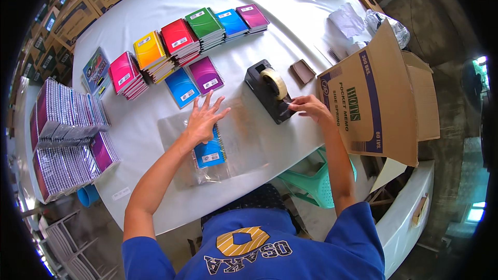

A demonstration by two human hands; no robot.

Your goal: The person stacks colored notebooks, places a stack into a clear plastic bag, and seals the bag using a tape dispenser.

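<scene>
My left hand point(203, 122) lies with fingers spread over a blue spiral notebook point(210, 151). Under that notebook is a clear plastic sheet point(241, 148), spread on the table. At the cutting end of a black tape dispenser point(264, 91), my right hand point(310, 107) is closed in a pinch on the loose end of the tape. The tape roll point(274, 84) sits in the dispenser. Just beyond my left hand, another blue notebook point(181, 87) and a purple notebook point(206, 74) lie side by side.
Stacks of pink point(127, 75), yellow point(150, 52), red point(179, 39), green point(204, 25) and blue notebooks point(232, 22) stand farther back. Wrapped notebook bundles point(70, 116) fill the left edge. An open cardboard box point(358, 98) stands right, above a green stool point(311, 181). A small brown tray point(302, 72) lies near the dispenser.
</scene>
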